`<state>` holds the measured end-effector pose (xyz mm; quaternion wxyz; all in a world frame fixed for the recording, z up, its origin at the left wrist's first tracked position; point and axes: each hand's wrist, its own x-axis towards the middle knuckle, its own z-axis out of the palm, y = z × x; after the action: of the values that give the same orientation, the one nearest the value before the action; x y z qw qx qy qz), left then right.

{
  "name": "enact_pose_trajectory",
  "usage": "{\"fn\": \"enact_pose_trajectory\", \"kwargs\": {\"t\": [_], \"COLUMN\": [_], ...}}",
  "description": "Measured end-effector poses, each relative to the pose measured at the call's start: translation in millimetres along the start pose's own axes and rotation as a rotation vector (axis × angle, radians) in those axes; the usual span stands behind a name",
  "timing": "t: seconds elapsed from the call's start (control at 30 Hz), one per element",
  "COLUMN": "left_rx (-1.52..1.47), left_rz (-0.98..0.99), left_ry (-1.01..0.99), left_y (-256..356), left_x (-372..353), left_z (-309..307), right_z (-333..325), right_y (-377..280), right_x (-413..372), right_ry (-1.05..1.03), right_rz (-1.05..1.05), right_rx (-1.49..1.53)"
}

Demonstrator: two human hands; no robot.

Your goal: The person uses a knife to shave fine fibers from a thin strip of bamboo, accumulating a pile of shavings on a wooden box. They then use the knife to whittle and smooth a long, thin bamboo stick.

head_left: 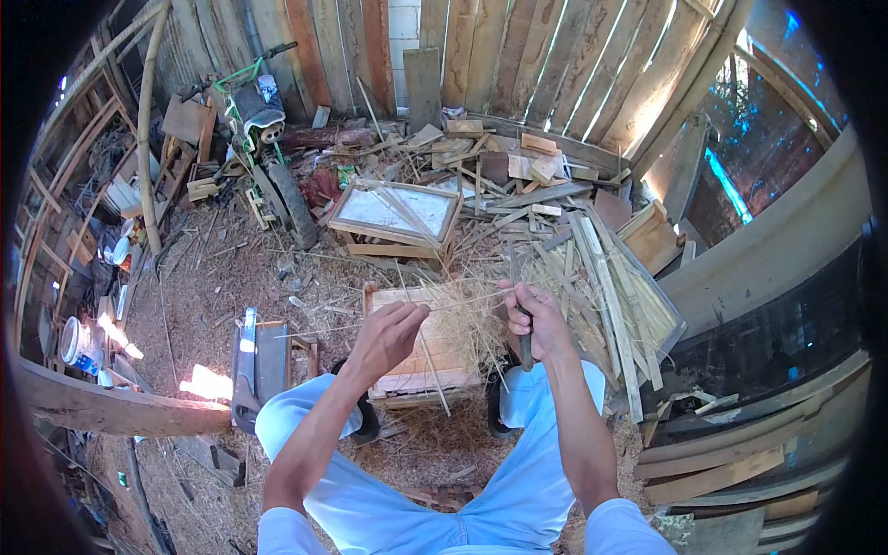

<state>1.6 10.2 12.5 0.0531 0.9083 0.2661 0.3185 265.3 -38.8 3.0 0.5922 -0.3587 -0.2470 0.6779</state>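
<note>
A thin pale strip (361,326) runs nearly level across the view between my two hands. My left hand (388,340) is closed in a pinch on it, and its end sticks out to the left. My right hand (536,319) is wrapped round a dark knife (525,347) held upright, with the strip's other end at its thumb. Below the hands lies a wooden board (425,356) between my knees. A tangle of fine shavings (476,324) covers its right side, and another thin stick (427,356) slants across it.
A saw (246,370) stands by my left knee. Ahead are a wooden frame with a white panel (393,213), a motorbike (264,148) and a pile of wood scraps (518,171). Long slats (606,296) lie at the right. A wooden beam (129,398) crosses the left.
</note>
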Motion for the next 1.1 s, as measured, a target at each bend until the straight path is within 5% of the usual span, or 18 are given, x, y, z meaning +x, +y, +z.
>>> {"fn": "enact_pose_trajectory", "kwargs": {"t": [0.23,0.3,0.8,0.9,1.1], "left_rx": [-0.065,-0.068,-0.088,-0.090,-0.067], "left_rz": [-0.023,-0.031,0.007,0.007,-0.058], "left_ry": [0.030,0.033,0.029,0.053,-0.065], "left_y": [-1.5,0.1,4.2,2.4,1.3], "left_x": [1.9,-0.6,3.7,-0.5,-1.5], "left_z": [-0.7,-3.2,6.7,5.7,-4.3], "right_z": [3.6,-9.7,8.1,-6.6,-17.8], "right_y": [6.5,-14.3,1.5,-12.4,-19.6], "right_x": [1.3,3.7,2.0,-0.1,-4.2], "right_ry": [-0.027,0.106,-0.128,0.056,0.056], "right_rz": [0.120,-0.060,0.130,0.030,0.039], "right_rx": [0.018,0.038,0.037,0.013,0.063]}}
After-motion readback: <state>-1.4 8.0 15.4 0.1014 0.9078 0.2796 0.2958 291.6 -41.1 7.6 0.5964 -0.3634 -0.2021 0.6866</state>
